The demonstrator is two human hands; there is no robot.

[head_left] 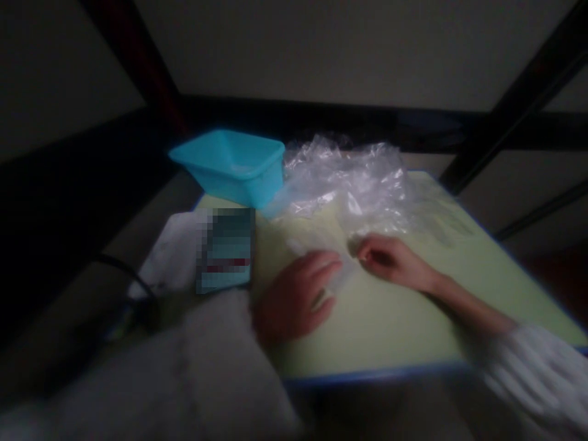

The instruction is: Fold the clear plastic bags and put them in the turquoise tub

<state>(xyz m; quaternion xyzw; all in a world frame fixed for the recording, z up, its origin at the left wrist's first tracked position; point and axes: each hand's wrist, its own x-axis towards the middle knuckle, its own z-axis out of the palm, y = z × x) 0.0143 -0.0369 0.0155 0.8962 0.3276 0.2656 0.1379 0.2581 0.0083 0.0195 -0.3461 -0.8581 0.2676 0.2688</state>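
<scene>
On the pale yellow table top [367, 334], my left hand [296, 300] is held low with its fingers stretched out and the thumb apart. Its fingertips reach over a thin, see-through piece of plastic [346, 275], blurred; touching or just above it, I cannot tell. To its right, my right hand [392, 260] is closed with fingertips pinched near the plastic's right side. A tiny pale spot shows at those fingertips, too small to name. Behind both hands spreads a crumpled heap of clear plastic bags [353, 177].
A turquoise plastic tub [257, 187] stands at the back left. In front of it lies a phone-like device [229, 254] with a pixelated screen, beside a white cloth or paper [169, 245]. A dark cable [122, 266] curves at the left. Blue edging [376, 373] borders the table.
</scene>
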